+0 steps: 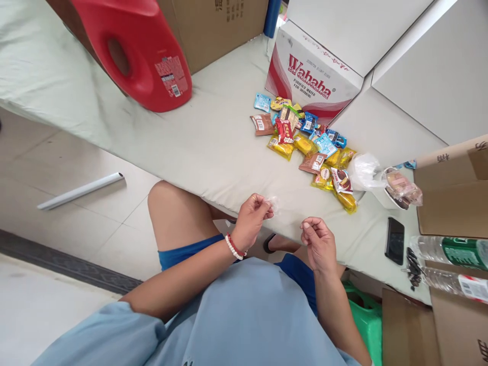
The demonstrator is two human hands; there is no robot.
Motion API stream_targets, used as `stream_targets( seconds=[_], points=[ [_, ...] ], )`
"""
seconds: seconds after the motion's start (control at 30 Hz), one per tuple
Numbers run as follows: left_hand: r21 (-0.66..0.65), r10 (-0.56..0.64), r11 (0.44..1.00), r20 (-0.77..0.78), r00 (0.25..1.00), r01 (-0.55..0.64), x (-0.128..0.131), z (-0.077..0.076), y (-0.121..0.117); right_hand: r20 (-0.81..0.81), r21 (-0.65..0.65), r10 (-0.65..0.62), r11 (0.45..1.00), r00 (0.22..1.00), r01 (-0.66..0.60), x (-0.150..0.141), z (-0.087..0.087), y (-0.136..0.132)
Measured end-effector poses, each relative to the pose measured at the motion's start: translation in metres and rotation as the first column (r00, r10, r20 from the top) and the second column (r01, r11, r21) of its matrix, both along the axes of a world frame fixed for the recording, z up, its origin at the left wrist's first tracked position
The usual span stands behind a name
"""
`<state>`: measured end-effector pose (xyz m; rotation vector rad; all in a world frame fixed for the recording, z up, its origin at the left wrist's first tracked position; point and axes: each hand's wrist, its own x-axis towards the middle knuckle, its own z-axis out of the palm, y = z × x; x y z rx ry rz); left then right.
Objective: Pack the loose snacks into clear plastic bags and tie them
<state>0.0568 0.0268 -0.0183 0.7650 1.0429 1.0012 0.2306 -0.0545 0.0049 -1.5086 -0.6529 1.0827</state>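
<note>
Over the front edge of the cloth-covered surface, my left hand [253, 213] pinches a small clear plastic bag [271, 205] between thumb and fingers. My right hand [318, 241] is a short way to the right, apart from the bag. Its fingers are curled and the thumb lies close to the forefinger; whether anything tiny is between them cannot be made out. Beyond both hands lies a loose pile of wrapped snacks, with yellow packets [281, 147], brown packets [312, 162], a red packet [284, 131] and light blue packets [325, 145].
A white bag [364, 172] and a tub with packaged food [403, 187] are right of the snacks. Nearby lie a phone [395, 240] and two plastic bottles [463, 251]. A Wahaha carton [312, 76] and red jug [145, 56] stand behind. A pipe [81, 191] lies on the floor.
</note>
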Motion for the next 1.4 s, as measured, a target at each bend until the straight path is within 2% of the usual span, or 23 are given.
stream_targets(
  seconds=[0.07,0.1,0.17,0.23,0.3,0.37,0.4,0.43,0.53,0.57,0.6,0.67,0.73,0.8,0.83,0.87,0.9,0.97,1.03,1.1,1.17,1.3,1.4],
  points=[
    [0.158,0.01,0.987,-0.063,0.998,0.0,-0.004,0.002,-0.002,-0.049,-0.026,-0.002,1.0,0.999,0.001,-0.003,0.001,0.0],
    [0.28,0.01,0.96,-0.129,0.992,0.026,-0.006,0.004,-0.004,-0.066,-0.027,-0.012,1.0,0.998,0.011,-0.005,0.003,0.0],
    [0.521,0.039,0.847,-0.265,0.964,0.109,-0.009,0.009,-0.008,-0.106,-0.011,-0.019,1.0,0.994,0.018,-0.007,0.008,0.001],
    [0.683,0.085,0.702,-0.363,0.928,0.203,-0.011,0.014,-0.013,-0.166,0.005,0.035,0.999,0.985,-0.035,-0.008,0.015,0.002],
    [0.762,0.124,0.585,-0.424,0.897,0.279,-0.012,0.017,-0.016,-0.197,-0.006,0.124,0.992,0.972,-0.128,-0.008,0.02,0.004],
    [0.791,0.147,0.531,-0.44,0.886,0.305,-0.011,0.017,-0.018,-0.166,-0.04,0.18,0.981,0.97,-0.189,-0.009,0.021,0.007],
    [0.789,0.157,0.542,-0.435,0.887,0.291,-0.011,0.016,-0.018,-0.141,-0.054,0.184,0.98,0.973,-0.193,-0.01,0.021,0.008],
    [0.774,0.167,0.58,-0.42,0.892,0.256,-0.011,0.015,-0.018,-0.122,-0.061,0.176,0.981,0.977,-0.185,-0.01,0.019,0.009],
    [0.616,0.159,0.779,-0.373,0.914,0.116,-0.012,0.008,-0.013,-0.136,-0.043,0.137,0.989,0.981,-0.144,-0.012,0.014,0.013],
    [0.546,0.15,0.833,-0.373,0.915,0.086,-0.012,0.005,-0.012,-0.147,-0.036,0.135,0.989,0.98,-0.142,-0.013,0.013,0.013],
    [0.497,0.146,0.865,-0.389,0.91,0.073,-0.012,0.002,-0.011,-0.15,-0.031,0.142,0.988,0.978,-0.148,-0.014,0.011,0.013],
    [0.503,0.159,0.857,-0.463,0.872,0.11,-0.012,-0.001,-0.011,-0.129,-0.028,0.166,0.985,0.978,-0.171,-0.016,0.009,0.013],
    [0.584,0.176,0.779,-0.554,0.813,0.229,-0.012,-0.001,-0.011,-0.077,-0.04,0.203,0.978,0.976,-0.206,-0.018,0.006,0.013],
    [0.61,0.15,0.711,-0.618,0.771,0.351,-0.013,0.001,-0.01,-0.023,-0.058,0.242,0.968,0.97,-0.243,-0.018,0.004,0.012],
    [0.599,0.129,0.71,-0.627,0.769,0.369,-0.014,0.002,-0.009,-0.005,-0.063,0.255,0.965,0.967,-0.255,-0.018,0.003,0.012],
    [0.579,0.11,0.736,-0.614,0.782,0.351,-0.015,0.002,-0.006,0.004,-0.066,0.26,0.964,0.966,-0.259,-0.017,0.002,0.012],
    [0.548,0.096,0.782,-0.576,0.812,0.296,-0.016,0.002,-0.003,0.002,-0.066,0.256,0.964,0.967,-0.256,-0.016,0.001,0.012],
    [0.425,0.086,0.898,-0.424,0.901,0.114,-0.017,0.0,0.004,-0.028,-0.065,0.223,0.972,0.974,-0.224,-0.013,-0.001,0.012],
    [0.182,0.099,0.981,-0.175,0.98,-0.066,-0.019,-0.003,0.011,-0.071,-0.074,0.175,0.981,0.982,-0.18,-0.011,-0.003,0.012],
    [-0.108,0.174,0.981,0.091,0.981,-0.164,-0.021,-0.004,0.016,-0.109,-0.092,0.138,0.985,0.984,-0.148,-0.012,-0.007,0.012],
    [-0.303,0.256,0.938,0.267,0.929,-0.171,-0.023,-0.003,0.02,-0.135,-0.111,0.126,0.984,0.983,-0.141,-0.015,-0.01,0.012],
    [-0.41,0.291,0.905,0.407,0.866,-0.111,-0.027,0.001,0.024,-0.16,-0.131,0.156,0.975,0.975,-0.178,-0.025,-0.018,0.007],
    [-0.42,0.299,0.901,0.413,0.86,-0.111,-0.027,0.004,0.027,-0.136,-0.151,0.264,0.947,0.955,-0.284,-0.03,-0.023,0.001]
  ],
)
